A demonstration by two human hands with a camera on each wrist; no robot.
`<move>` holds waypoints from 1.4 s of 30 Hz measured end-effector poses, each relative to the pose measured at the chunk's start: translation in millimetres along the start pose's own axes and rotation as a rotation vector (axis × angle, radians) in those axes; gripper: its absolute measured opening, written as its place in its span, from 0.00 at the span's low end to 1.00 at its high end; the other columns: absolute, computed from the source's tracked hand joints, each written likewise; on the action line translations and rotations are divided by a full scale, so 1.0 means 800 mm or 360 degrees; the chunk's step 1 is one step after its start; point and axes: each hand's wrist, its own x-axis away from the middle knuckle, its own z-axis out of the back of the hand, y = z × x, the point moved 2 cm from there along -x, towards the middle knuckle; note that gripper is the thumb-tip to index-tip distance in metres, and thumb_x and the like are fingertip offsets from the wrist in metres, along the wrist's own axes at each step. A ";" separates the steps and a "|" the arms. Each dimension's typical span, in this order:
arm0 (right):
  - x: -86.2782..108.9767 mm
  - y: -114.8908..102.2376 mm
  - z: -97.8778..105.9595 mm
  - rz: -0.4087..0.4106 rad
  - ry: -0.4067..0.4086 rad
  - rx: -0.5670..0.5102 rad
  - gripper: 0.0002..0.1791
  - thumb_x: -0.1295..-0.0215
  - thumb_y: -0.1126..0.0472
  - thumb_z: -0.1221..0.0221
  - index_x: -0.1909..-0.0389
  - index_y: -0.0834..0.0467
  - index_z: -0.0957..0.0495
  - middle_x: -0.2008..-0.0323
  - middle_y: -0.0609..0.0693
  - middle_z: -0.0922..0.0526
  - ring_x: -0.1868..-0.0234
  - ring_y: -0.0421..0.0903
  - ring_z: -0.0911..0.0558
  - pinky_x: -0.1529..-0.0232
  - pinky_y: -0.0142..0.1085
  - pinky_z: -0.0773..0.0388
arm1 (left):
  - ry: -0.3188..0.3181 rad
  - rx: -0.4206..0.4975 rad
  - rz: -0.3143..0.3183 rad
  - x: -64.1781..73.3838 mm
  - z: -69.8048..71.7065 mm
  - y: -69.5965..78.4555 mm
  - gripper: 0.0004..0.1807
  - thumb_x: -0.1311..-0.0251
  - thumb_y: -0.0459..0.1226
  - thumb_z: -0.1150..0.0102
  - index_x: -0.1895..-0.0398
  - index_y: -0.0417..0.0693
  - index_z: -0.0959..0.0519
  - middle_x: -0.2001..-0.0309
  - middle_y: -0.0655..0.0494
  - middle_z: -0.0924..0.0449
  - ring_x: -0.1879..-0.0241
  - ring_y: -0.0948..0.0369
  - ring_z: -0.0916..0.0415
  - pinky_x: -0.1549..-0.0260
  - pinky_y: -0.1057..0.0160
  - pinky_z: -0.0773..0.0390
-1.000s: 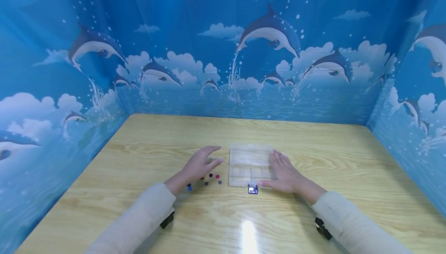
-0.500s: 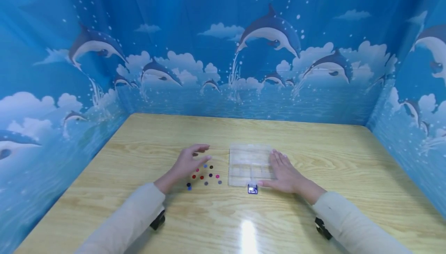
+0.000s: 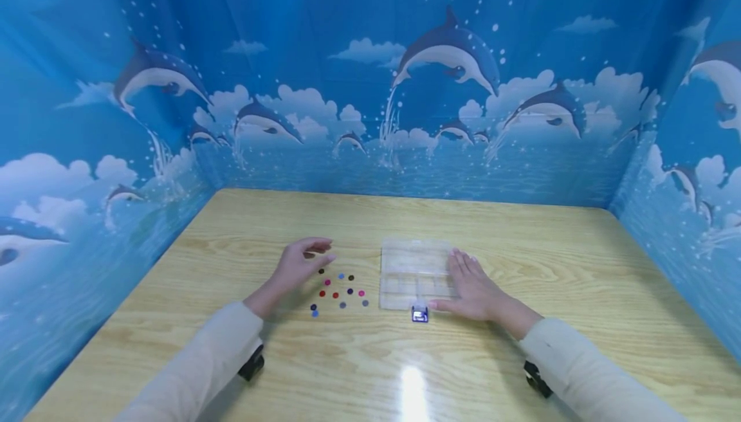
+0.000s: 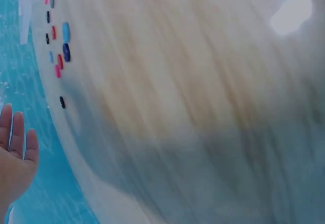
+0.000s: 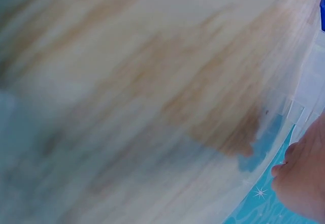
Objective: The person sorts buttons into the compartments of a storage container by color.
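Observation:
My left hand [image 3: 297, 265] hovers just beyond the left end of a scatter of small round button-like pieces [image 3: 336, 295], fingers loosely extended with nothing between them. Those pieces are red, pink, blue, grey and black; in the left wrist view a black one [image 4: 62, 102] lies closest to the left hand [image 4: 19, 155]. A clear plastic compartment box [image 3: 399, 288] lies with its lid [image 3: 408, 256] folded back. Flat along its right side rests my right hand [image 3: 471, 287], thumb close to a small dark-blue square piece [image 3: 420, 314] at the box's front edge.
All this lies on a wood-grain table [image 3: 492, 370], with a dolphin-print curtain [image 3: 347, 74] around its back and sides. Each wrist carries a black camera mount, the left mount [image 3: 251, 363] and the right mount [image 3: 537, 378].
My left hand has drawn back leftward from beside the box across the round pieces, uncovering several of them. The right hand and the box have stayed in place.

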 end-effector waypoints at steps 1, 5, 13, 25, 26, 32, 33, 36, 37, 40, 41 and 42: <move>0.000 0.000 0.000 0.0004 0.0003 0.0004 0.58 0.43 0.32 0.50 0.33 0.76 0.58 0.31 0.72 0.59 0.29 0.66 0.56 0.30 0.56 0.58 | 0.0001 0.0002 0.0002 0.000 0.001 -0.001 0.22 0.46 0.36 0.37 0.48 0.39 0.25 0.53 0.42 0.20 0.53 0.50 0.23 0.51 0.53 0.24; 0.000 0.000 0.001 0.0013 0.0013 0.0005 0.58 0.43 0.31 0.49 0.33 0.76 0.58 0.31 0.72 0.58 0.29 0.66 0.55 0.30 0.56 0.57 | -0.0009 0.0009 -0.0026 0.000 0.004 -0.013 0.20 0.47 0.35 0.37 0.50 0.36 0.24 0.55 0.40 0.20 0.55 0.49 0.23 0.54 0.54 0.22; -0.001 0.001 0.000 0.0010 0.0001 0.0005 0.58 0.43 0.31 0.49 0.33 0.76 0.58 0.31 0.72 0.58 0.29 0.66 0.56 0.30 0.56 0.58 | -0.0046 -0.0026 -0.0110 0.002 0.011 -0.028 0.19 0.47 0.31 0.38 0.52 0.31 0.25 0.55 0.36 0.21 0.57 0.46 0.22 0.57 0.56 0.20; -0.002 -0.003 0.001 0.0007 -0.0021 -0.0020 0.58 0.43 0.31 0.50 0.33 0.76 0.59 0.31 0.72 0.59 0.29 0.66 0.57 0.30 0.56 0.59 | -0.0099 -0.0238 -0.0080 0.007 0.014 -0.034 0.17 0.51 0.32 0.35 0.56 0.34 0.22 0.61 0.41 0.20 0.60 0.51 0.23 0.57 0.56 0.21; -0.002 -0.003 0.001 0.0002 -0.0021 -0.0016 0.58 0.43 0.31 0.50 0.33 0.76 0.59 0.31 0.72 0.59 0.29 0.66 0.57 0.30 0.56 0.59 | -0.0106 -0.0257 -0.0088 0.007 0.014 -0.035 0.17 0.51 0.32 0.35 0.57 0.34 0.22 0.62 0.42 0.20 0.61 0.51 0.23 0.57 0.56 0.21; -0.001 -0.002 0.001 -0.0010 -0.0014 -0.0014 0.58 0.42 0.32 0.50 0.33 0.75 0.59 0.30 0.71 0.60 0.29 0.65 0.57 0.30 0.55 0.59 | -0.0145 -0.0350 -0.0120 0.006 0.011 -0.041 0.17 0.51 0.33 0.35 0.57 0.35 0.21 0.62 0.43 0.19 0.61 0.52 0.23 0.57 0.56 0.21; -0.001 -0.002 0.001 -0.0003 -0.0008 -0.0017 0.58 0.43 0.32 0.49 0.33 0.75 0.59 0.31 0.72 0.59 0.29 0.66 0.57 0.30 0.55 0.59 | -0.0142 -0.0352 -0.0119 0.006 0.011 -0.041 0.16 0.51 0.33 0.35 0.57 0.36 0.21 0.62 0.44 0.19 0.61 0.53 0.23 0.57 0.56 0.22; 0.000 -0.001 0.000 -0.0005 -0.0006 -0.0015 0.58 0.43 0.31 0.50 0.33 0.75 0.59 0.31 0.72 0.59 0.29 0.66 0.56 0.30 0.56 0.59 | -0.0142 -0.0375 -0.0164 0.005 0.010 -0.041 0.16 0.51 0.33 0.35 0.58 0.35 0.20 0.62 0.43 0.19 0.61 0.52 0.23 0.58 0.56 0.22; 0.000 -0.001 0.000 -0.0005 -0.0005 -0.0013 0.58 0.43 0.31 0.50 0.33 0.75 0.59 0.31 0.72 0.59 0.29 0.66 0.56 0.30 0.56 0.59 | -0.0136 -0.0376 -0.0172 0.004 0.010 -0.042 0.15 0.51 0.33 0.35 0.58 0.35 0.20 0.62 0.43 0.19 0.61 0.52 0.23 0.58 0.55 0.22; 0.000 -0.001 0.000 -0.0002 0.0003 -0.0006 0.58 0.43 0.31 0.50 0.33 0.75 0.59 0.31 0.72 0.59 0.29 0.66 0.56 0.30 0.56 0.59 | -0.0118 -0.0389 -0.0179 0.004 0.009 -0.044 0.14 0.50 0.32 0.35 0.59 0.35 0.20 0.63 0.43 0.18 0.62 0.52 0.22 0.58 0.55 0.22; -0.001 -0.001 0.000 0.0002 0.0007 -0.0005 0.58 0.43 0.31 0.50 0.33 0.75 0.58 0.31 0.72 0.59 0.29 0.66 0.56 0.30 0.56 0.59 | -0.0111 -0.0388 -0.0169 0.003 0.009 -0.044 0.14 0.50 0.32 0.35 0.60 0.36 0.20 0.63 0.44 0.18 0.62 0.52 0.22 0.58 0.55 0.22; -0.001 -0.001 0.000 -0.0001 0.0004 0.0000 0.58 0.43 0.31 0.50 0.33 0.75 0.58 0.31 0.72 0.59 0.29 0.66 0.56 0.30 0.55 0.59 | -0.0107 -0.0392 -0.0167 0.003 0.009 -0.045 0.13 0.50 0.32 0.35 0.60 0.36 0.19 0.63 0.44 0.18 0.62 0.52 0.22 0.58 0.55 0.21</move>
